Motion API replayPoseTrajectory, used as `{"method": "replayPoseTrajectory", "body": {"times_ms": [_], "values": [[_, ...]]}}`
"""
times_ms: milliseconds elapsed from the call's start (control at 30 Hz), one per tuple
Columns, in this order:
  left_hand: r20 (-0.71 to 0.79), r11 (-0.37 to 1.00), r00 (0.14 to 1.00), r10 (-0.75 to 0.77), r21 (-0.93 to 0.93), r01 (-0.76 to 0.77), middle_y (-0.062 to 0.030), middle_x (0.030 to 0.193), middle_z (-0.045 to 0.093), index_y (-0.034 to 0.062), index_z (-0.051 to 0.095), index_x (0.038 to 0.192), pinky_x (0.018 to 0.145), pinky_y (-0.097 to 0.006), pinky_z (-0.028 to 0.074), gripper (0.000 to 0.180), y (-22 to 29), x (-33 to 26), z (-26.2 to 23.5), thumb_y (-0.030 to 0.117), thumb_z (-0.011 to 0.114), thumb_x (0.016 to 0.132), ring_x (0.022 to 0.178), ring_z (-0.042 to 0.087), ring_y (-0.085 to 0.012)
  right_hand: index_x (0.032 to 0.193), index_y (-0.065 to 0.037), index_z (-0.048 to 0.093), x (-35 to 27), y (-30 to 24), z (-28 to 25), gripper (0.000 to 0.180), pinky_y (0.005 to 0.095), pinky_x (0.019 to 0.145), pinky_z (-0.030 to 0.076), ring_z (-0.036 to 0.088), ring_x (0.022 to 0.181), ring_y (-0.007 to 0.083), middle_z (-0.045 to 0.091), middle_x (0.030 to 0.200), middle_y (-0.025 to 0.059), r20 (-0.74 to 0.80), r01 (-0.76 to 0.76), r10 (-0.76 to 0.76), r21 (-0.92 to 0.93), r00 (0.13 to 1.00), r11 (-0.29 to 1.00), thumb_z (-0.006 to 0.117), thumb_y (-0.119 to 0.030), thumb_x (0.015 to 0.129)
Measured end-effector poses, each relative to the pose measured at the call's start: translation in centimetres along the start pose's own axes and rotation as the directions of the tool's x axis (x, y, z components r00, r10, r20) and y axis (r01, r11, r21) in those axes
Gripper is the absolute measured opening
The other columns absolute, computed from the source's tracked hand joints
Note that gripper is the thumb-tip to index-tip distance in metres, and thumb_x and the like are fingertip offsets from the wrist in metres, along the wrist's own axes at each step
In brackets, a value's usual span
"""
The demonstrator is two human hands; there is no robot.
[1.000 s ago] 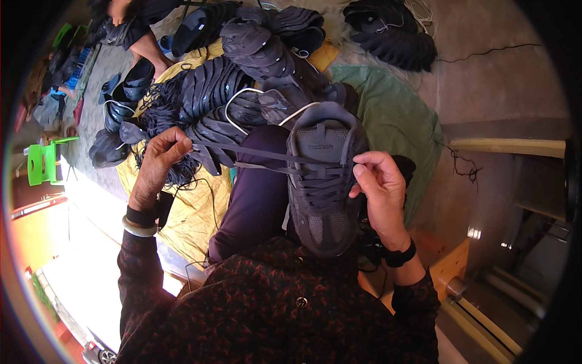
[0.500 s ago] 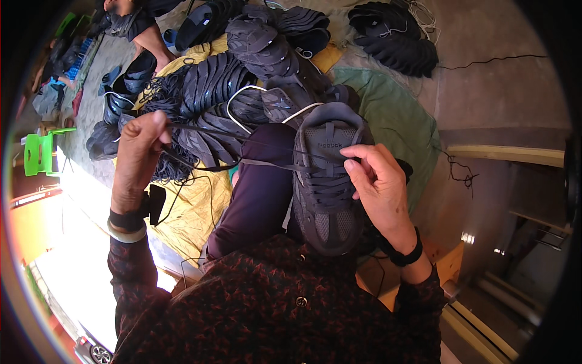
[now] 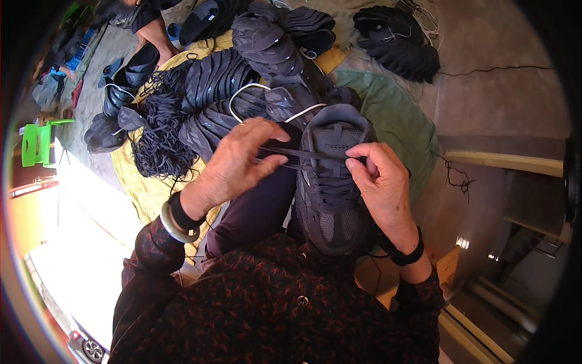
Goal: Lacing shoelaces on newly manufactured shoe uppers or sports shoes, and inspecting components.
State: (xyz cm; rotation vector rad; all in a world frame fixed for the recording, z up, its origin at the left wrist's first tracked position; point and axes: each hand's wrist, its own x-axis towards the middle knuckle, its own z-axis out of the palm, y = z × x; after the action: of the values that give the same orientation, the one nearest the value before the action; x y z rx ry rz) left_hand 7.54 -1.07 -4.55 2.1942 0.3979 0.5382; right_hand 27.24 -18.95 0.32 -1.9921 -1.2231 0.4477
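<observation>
A dark grey lace-up sneaker point(image 3: 330, 227) rests upright by my thigh, toe toward me, with dark flat laces point(image 3: 336, 191) threaded across its front. At its tongue, my right hand point(image 3: 385, 188) pinches a shoelace between thumb and forefinger. My left hand point(image 3: 239, 161) is just left of the shoe opening, thumb and forefinger spread apart. Shoelace strands point(image 3: 291, 151) run from the shoe toward that hand and pass by its fingers; part of them is hidden behind it.
Beyond my knee lie rows of dark shoe uppers point(image 3: 221, 79) and a tangle of black laces point(image 3: 160, 130) on a yellow cloth point(image 3: 130, 182). More stacked uppers point(image 3: 397, 42) sit far right, near a green cloth point(image 3: 394, 115). A green chair point(image 3: 37, 142) and another person's leg point(image 3: 159, 39) show at left.
My left hand has come in from the far left toward the shoe, and its fingers have parted. The stretched laces are now slack and short between the hands. My right hand stays at the tongue.
</observation>
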Motion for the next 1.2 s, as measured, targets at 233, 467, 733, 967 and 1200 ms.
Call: {"method": "replayPoseTrajectory", "body": {"times_ms": [233,467,733,967,1200], "values": [[0.115,0.950,0.984,-0.135,-0.269,0.161,-0.0062,0.099,0.063,0.0012,0.064,0.109,0.083,-0.031,0.053,0.023,1.3,1.5,1.1,0.001,0.073,0.088,0.091,0.064,-0.0139,0.098,-0.007,0.069,0.4,0.1,-0.2,0.014,0.0284,0.057,0.041,0.045,0.061,0.0116,0.048,0.075,0.0019,0.031,-0.042,0.042,0.007,0.999,0.999,0.074,-0.001,0.086],[0.339,0.802,0.906,-0.254,-0.449,0.393,0.0022,0.082,0.062,0.0002,0.070,0.096,0.072,-0.024,0.045,0.027,0.1,1.1,-0.8,0.025,0.064,0.103,0.081,0.053,-0.0045,0.096,-0.007,0.069,0.5,0.1,-0.1,0.013,0.0283,0.056,0.041,0.044,0.061,0.0115,0.047,0.074,0.0016,0.029,-0.034,0.033,0.031,0.999,0.999,0.074,-0.001,0.086],[-0.034,0.945,0.996,-0.081,0.316,0.088,-0.0114,0.095,0.066,0.0028,0.070,0.102,0.077,-0.035,0.052,0.011,-2.5,0.2,-0.7,0.008,0.064,0.095,0.088,0.066,-0.0268,0.096,-0.006,0.070,0.3,0.4,-0.2,0.012,0.0274,0.057,0.040,0.043,0.060,0.0097,0.048,0.075,0.0006,0.035,-0.066,0.064,0.057,0.997,0.996,0.074,-0.001,0.087],[0.116,0.987,0.985,-0.130,-0.077,0.139,-0.0146,0.101,0.066,0.0024,0.067,0.110,0.079,-0.038,0.054,0.016,1.4,-0.9,0.2,0.005,0.064,0.095,0.092,0.068,-0.0315,0.097,-0.003,0.070,0.7,-0.4,-0.3,0.008,0.0254,0.059,0.041,0.047,0.064,0.0076,0.053,0.079,0.0005,0.066,-0.122,0.114,0.140,0.991,0.983,0.072,-0.001,0.089],[0.399,0.929,0.882,-0.252,-0.156,0.336,-0.0119,0.087,0.069,-0.0003,0.067,0.109,0.077,-0.034,0.054,0.017,0.3,0.7,0.7,0.014,0.065,0.099,0.086,0.070,-0.0228,0.097,-0.003,0.070,1.1,-2.3,-0.1,0.006,0.0242,0.058,0.041,0.048,0.065,0.0073,0.054,0.080,0.0008,0.071,-0.051,0.046,0.076,0.996,0.996,0.071,-0.002,0.091]]}}
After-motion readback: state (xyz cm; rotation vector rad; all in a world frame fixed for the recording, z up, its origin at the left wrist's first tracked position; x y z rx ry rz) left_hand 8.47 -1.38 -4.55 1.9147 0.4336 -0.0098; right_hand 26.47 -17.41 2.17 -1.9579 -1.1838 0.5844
